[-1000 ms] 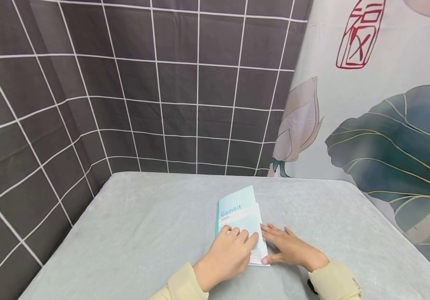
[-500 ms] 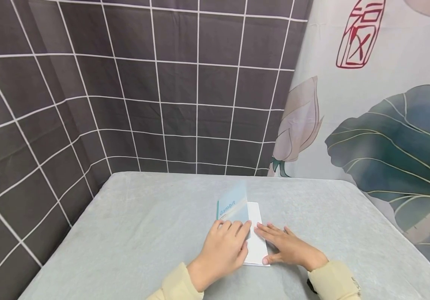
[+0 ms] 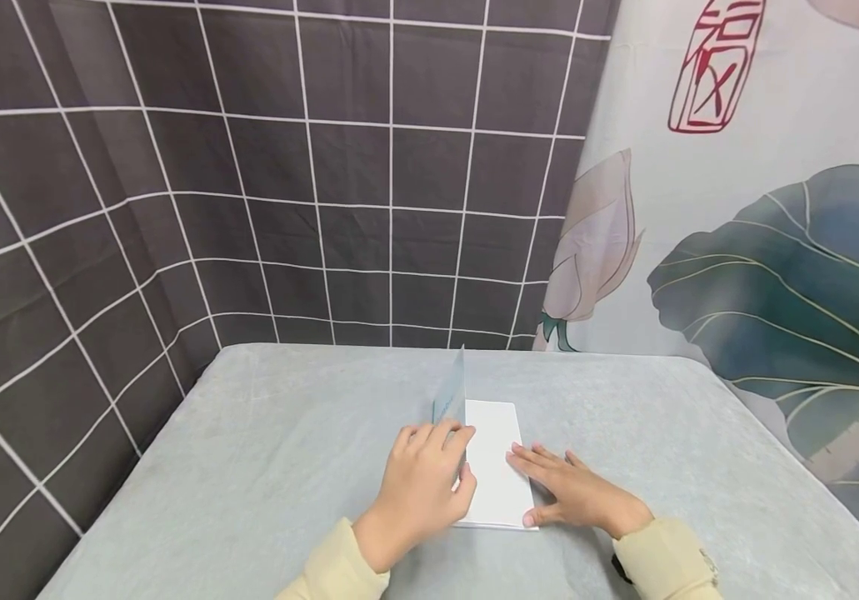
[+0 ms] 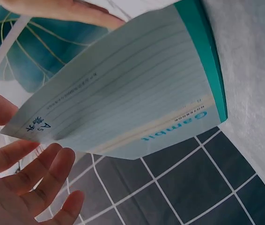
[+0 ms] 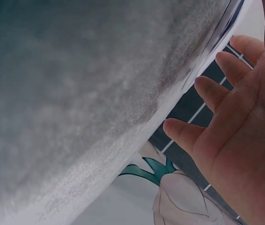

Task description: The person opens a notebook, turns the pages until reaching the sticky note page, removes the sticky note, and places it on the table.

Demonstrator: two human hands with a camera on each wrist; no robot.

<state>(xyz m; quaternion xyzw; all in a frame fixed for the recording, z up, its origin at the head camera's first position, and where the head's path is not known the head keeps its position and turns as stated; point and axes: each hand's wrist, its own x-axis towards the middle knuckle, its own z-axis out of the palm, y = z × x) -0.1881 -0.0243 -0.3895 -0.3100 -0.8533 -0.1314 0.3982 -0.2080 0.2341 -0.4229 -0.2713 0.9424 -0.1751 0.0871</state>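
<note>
A notebook [image 3: 495, 475] lies on the table, its pale blue "Gambit" cover [image 3: 451, 396] raised nearly upright and a blank white page exposed. My left hand [image 3: 417, 483] pinches the cover's free edge between thumb and fingers. In the left wrist view the lined print and green spine strip [image 4: 207, 61] show on the cover, its corner between the thumb and fingers of the left hand [image 4: 29, 173]. My right hand [image 3: 582, 492] rests at the notebook's right edge, fingers spread, fingertips on the page. The right wrist view shows the right hand's palm side [image 5: 240, 126] with straight fingers.
A grey cloth-covered table [image 3: 287, 450] extends around the notebook. Behind it hangs a dark curtain [image 3: 354, 167] with a white grid, and a white curtain [image 3: 624, 317] with a lotus print hangs to the right.
The left hand has moved left, swinging the cover up from near the page to almost upright and uncovering the white page. The right hand stays nearly where it was.
</note>
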